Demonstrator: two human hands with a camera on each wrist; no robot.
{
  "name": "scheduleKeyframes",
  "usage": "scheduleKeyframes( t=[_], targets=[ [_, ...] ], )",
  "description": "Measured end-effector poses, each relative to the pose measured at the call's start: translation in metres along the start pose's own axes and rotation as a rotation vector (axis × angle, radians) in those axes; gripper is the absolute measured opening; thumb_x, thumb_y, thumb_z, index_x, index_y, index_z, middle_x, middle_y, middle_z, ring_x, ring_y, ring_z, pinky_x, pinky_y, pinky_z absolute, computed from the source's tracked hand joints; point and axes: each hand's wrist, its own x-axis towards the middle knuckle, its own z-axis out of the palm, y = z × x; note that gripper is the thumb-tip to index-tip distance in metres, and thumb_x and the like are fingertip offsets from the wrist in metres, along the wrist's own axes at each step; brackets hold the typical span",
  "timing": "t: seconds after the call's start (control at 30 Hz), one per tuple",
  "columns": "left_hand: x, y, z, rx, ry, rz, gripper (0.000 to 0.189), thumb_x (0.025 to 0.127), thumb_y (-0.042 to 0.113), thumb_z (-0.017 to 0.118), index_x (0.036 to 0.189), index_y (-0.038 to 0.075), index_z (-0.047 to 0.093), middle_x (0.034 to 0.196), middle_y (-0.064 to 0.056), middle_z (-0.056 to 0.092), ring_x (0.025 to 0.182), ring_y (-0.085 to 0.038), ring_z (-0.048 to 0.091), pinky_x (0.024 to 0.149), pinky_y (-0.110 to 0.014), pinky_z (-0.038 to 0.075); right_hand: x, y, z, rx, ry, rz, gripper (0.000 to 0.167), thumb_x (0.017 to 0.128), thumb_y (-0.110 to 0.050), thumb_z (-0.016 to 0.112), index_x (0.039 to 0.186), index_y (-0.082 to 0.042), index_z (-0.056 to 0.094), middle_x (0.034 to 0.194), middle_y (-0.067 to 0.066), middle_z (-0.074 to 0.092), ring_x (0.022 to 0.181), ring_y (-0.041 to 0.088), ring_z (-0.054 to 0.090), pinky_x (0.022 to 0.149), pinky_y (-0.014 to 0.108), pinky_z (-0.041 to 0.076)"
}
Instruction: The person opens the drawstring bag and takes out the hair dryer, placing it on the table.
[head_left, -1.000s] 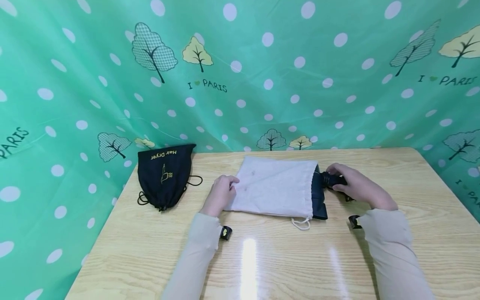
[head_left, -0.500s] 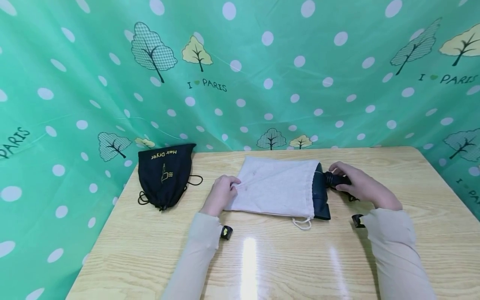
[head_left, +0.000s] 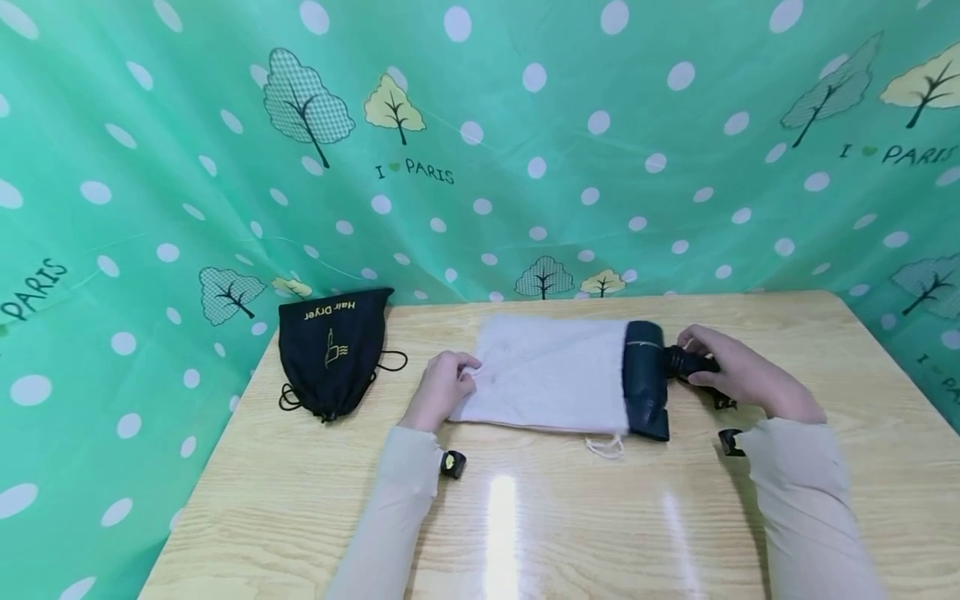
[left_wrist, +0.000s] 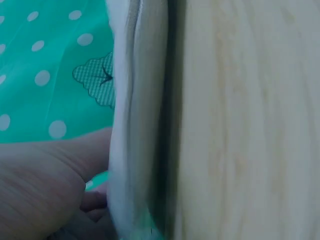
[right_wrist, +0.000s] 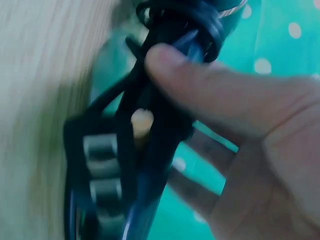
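Observation:
A white cloth drawstring bag (head_left: 551,375) lies flat at the middle of the table, its mouth facing right. At its closed left end, my left hand (head_left: 441,390) pinches the fabric between thumb and fingers. Out of the mouth sticks the body of a dark blue hair dryer (head_left: 647,379); its far end is hidden inside the bag. My right hand (head_left: 742,375) grips the dryer's handle. In the right wrist view the thumb presses on the handle (right_wrist: 162,115), and the black cord with its plug (right_wrist: 102,165) is bundled along it.
A black drawstring pouch (head_left: 330,354) marked "Hair Dryer" lies at the back left, its cord loops spread beside it. Behind the wooden table (head_left: 592,517) hangs a green dotted curtain (head_left: 487,217). A white cord loop (head_left: 604,447) trails from the bag's mouth.
My right hand has moved right, drawing the hair dryer out with it, so more of its body shows beyond the bag's mouth. My left hand keeps its hold on the bag's left end.

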Motion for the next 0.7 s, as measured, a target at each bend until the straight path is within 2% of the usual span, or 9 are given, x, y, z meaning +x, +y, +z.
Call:
scheduleKeyframes(
  t=[0.17, 0.27, 0.4, 0.57, 0.7],
  targets=[
    [0.001, -0.004, -0.006, 0.004, 0.009, 0.005, 0.035, 0.082, -0.009, 0.058, 0.111, 0.002, 0.073, 0.095, -0.009, 0.066, 0.084, -0.022, 0.054, 0.079, -0.036, 0.048, -0.012, 0.02, -0.009, -0.004, 0.015, 0.057, 0.039, 0.089, 0.003, 0.069, 0.122, 0.004, 0.048, 0.116, 0.028, 0.058, 0.108, 0.048, 0.056, 0.087, 0.062, 0.047],
    [0.001, -0.002, -0.008, 0.021, 0.0, 0.008, 0.034, 0.085, -0.007, 0.058, 0.114, 0.001, 0.072, 0.097, -0.011, 0.064, 0.086, -0.023, 0.053, 0.079, -0.036, 0.048, -0.012, 0.022, -0.01, 0.016, 0.004, 0.095, 0.04, 0.09, 0.001, 0.068, 0.124, 0.004, 0.048, 0.118, 0.03, 0.057, 0.111, 0.049, 0.054, 0.089, 0.063, 0.046],
    [-0.002, 0.0, -0.01, 0.06, 0.024, -0.01, 0.031, 0.09, -0.001, 0.058, 0.118, 0.004, 0.071, 0.103, -0.011, 0.062, 0.088, -0.023, 0.053, 0.079, -0.036, 0.048, -0.011, 0.017, -0.015, 0.022, -0.018, 0.148, 0.045, 0.091, -0.007, 0.07, 0.128, 0.007, 0.048, 0.124, 0.034, 0.054, 0.115, 0.051, 0.05, 0.092, 0.065, 0.044],
    [-0.006, 0.011, -0.014, 0.108, 0.077, -0.006, 0.029, 0.095, 0.012, 0.063, 0.123, 0.009, 0.069, 0.123, -0.013, 0.058, 0.107, -0.027, 0.058, 0.092, -0.042, 0.051, -0.016, 0.01, -0.023, 0.023, -0.026, 0.183, 0.057, 0.091, -0.014, 0.071, 0.136, 0.011, 0.045, 0.133, 0.036, 0.047, 0.12, 0.054, 0.044, 0.095, 0.067, 0.04],
    [-0.01, 0.024, -0.015, 0.121, 0.073, 0.012, 0.031, 0.097, 0.021, 0.065, 0.126, 0.01, 0.067, 0.127, -0.014, 0.057, 0.117, -0.031, 0.058, 0.099, -0.046, 0.05, -0.018, 0.008, -0.024, 0.04, -0.044, 0.192, 0.061, 0.091, -0.016, 0.071, 0.137, 0.012, 0.043, 0.135, 0.037, 0.045, 0.121, 0.054, 0.043, 0.096, 0.067, 0.039]
  ],
)
